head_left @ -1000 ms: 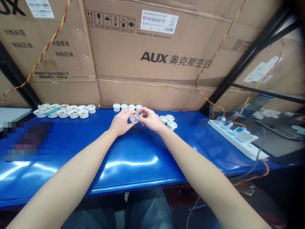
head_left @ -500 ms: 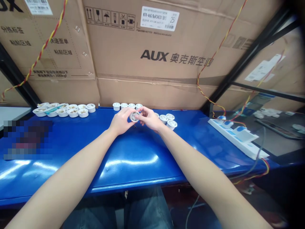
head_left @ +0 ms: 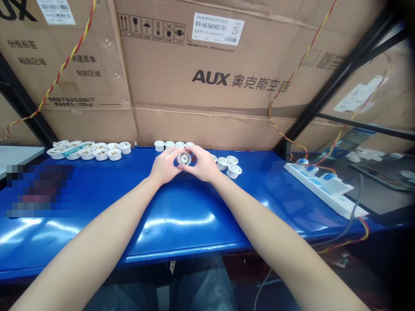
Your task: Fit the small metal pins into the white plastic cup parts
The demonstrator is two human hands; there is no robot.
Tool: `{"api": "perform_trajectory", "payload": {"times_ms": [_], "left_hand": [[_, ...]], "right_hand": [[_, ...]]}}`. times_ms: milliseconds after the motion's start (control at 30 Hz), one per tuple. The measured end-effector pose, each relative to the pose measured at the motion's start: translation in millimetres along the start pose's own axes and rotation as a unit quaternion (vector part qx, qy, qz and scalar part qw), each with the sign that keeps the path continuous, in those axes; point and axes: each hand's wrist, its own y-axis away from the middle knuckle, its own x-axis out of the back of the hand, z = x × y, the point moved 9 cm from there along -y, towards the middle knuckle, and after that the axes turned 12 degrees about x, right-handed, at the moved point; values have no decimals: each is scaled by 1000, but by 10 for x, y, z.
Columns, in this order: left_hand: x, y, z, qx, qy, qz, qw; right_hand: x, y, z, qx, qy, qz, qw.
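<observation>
A round white part with an open, detailed face is held between both hands above the blue table. My left hand grips its left side with fingers curled. From the right, my right hand closes around the same part, thumb at the lower edge and fingers at the top. Behind my hands stands a row of small white round parts. To the right of my right hand are several similar white parts, partly hidden by the hand at their left end.
At the back left, several white cups hold small pieces, with a teal tool lying across some. A white power strip with plugs lies at the right. Large cartons stand behind the table; twisted wires hang in front.
My right hand's fingers have moved from the face of the white part to its rim, so the face shows more fully. The view has shifted slightly.
</observation>
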Motion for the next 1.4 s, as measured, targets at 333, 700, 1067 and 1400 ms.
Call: {"api": "perform_trajectory", "payload": {"times_ms": [333,700,1067,1400], "left_hand": [[61,-68,-754,204,1,54,977],[4,-182,-1279,290,-51,65,954],[3,-158,-1290,355,-111,42,927],[-48,-6,-832,231,72,-72,968]], "right_hand": [[53,80,528,-47,153,-67,985],[-3,212,835,-121,165,-147,968],[97,57,334,19,73,-103,992],[-400,163,271,31,-23,-238,971]]}}
